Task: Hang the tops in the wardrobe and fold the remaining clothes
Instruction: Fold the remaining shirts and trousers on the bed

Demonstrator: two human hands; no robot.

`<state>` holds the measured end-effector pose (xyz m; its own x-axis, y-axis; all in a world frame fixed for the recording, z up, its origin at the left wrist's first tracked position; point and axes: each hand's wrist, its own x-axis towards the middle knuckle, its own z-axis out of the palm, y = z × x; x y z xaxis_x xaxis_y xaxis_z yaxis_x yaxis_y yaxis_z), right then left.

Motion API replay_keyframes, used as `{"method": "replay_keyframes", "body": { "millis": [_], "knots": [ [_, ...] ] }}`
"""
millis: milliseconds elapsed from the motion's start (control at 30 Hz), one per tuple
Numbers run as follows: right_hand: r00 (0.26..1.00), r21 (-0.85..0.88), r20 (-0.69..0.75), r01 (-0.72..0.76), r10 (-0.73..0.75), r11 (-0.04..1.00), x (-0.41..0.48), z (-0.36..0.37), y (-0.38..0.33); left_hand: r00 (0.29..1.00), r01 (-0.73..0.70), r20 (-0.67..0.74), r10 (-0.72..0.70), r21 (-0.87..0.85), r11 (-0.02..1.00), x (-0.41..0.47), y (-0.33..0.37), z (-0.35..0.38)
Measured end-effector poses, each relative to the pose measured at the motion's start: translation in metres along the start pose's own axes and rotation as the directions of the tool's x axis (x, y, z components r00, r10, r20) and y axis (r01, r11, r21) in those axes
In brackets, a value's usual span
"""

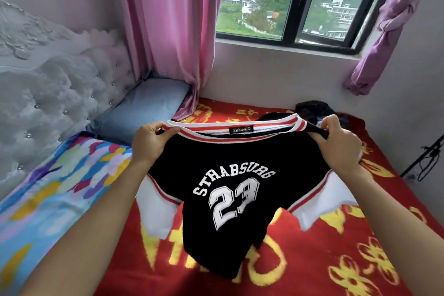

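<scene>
A black top (230, 214) with white sleeves, a red-and-white striped collar and the print "STRABSURG 23" hangs in the air over the bed. My left hand (151, 144) pinches the collar at its left end. My right hand (338, 144) grips the collar and shoulder at the right end. The top's hem droops onto the red blanket (324, 259). Behind it, near the wall, lies a dark heap of other clothes (312, 109), partly hidden by the top.
The red blanket with yellow flowers covers the bed. A colourful quilt (48, 199) and a blue pillow (144, 108) lie at the left by a padded headboard (48, 84). Pink curtains (173, 31) flank the window (300, 0). A black stand (427, 158) is at the right.
</scene>
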<state>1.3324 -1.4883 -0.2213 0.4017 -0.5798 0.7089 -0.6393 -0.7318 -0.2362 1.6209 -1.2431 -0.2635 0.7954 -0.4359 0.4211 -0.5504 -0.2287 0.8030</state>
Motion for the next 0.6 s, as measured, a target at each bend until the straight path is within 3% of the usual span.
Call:
{"method": "replay_keyframes", "body": {
  "millis": [100,200,300,367,433,533,600],
  "knots": [
    [0.997,-0.050,0.041,0.064,-0.062,0.997,-0.004,0.009,0.003,0.992,0.119,0.053,-0.111,-0.185,0.976,-0.006,-0.005,0.006],
    [0.938,-0.069,0.338,-0.054,0.075,0.996,-0.009,0.024,0.012,0.955,0.269,0.210,-0.210,-0.315,0.910,-0.019,-0.010,0.014],
    [0.895,0.176,0.421,-0.242,0.149,0.954,-0.021,0.035,0.025,0.913,0.172,0.400,-0.074,-0.214,0.962,-0.034,-0.003,0.002],
    [0.902,0.368,0.412,-0.292,0.126,0.883,-0.031,0.032,0.032,0.804,0.013,0.593,0.046,-0.094,0.996,-0.041,0.008,-0.019],
    [0.907,0.425,0.405,-0.301,0.118,0.854,-0.042,0.025,0.033,0.697,-0.169,0.711,0.094,0.036,0.985,-0.047,0.021,-0.041],
    [0.972,0.335,0.225,-0.147,0.072,0.931,-0.061,0.013,0.031,0.704,-0.248,0.700,0.118,0.087,0.965,-0.057,0.039,-0.070],
    [0.999,0.254,0.036,-0.021,0.013,0.967,-0.072,0.005,0.027,0.754,-0.152,0.647,0.116,0.000,0.988,-0.064,0.047,-0.087]
  ]
}}
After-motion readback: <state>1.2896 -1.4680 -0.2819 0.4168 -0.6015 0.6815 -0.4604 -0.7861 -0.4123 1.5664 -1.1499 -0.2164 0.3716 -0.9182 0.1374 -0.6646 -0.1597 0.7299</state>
